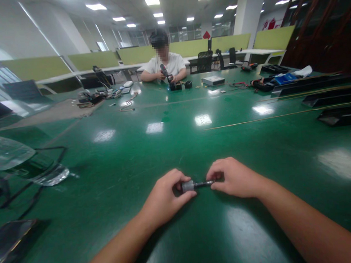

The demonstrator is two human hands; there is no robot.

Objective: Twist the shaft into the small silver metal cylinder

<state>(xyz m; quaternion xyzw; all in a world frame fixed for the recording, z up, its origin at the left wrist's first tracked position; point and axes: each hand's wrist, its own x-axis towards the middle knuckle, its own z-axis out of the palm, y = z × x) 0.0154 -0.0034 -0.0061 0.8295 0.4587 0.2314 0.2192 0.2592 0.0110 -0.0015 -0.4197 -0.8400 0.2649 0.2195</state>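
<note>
Between my two hands, just above the green table (128, 152) or resting on it, lies a small rod-shaped tool (188, 186) with a thick grey cylindrical end and a thin dark shaft. My left hand (167, 193) is closed around the grey end, thumb along the near side. At the shaft's right end, my right hand (233, 177) pinches the tip between thumb and fingers. The tip itself is partly hidden by those fingers, and I cannot make out the exact kind of tool.
A clear plastic bottle (21, 159) lies at the left, with dark cords by it. A phone-like dark slab (11, 240) is at the near left. Across the table a person (163, 65) handles a dark device. Black trays (341, 95) and thin rods (263, 118) lie at the right.
</note>
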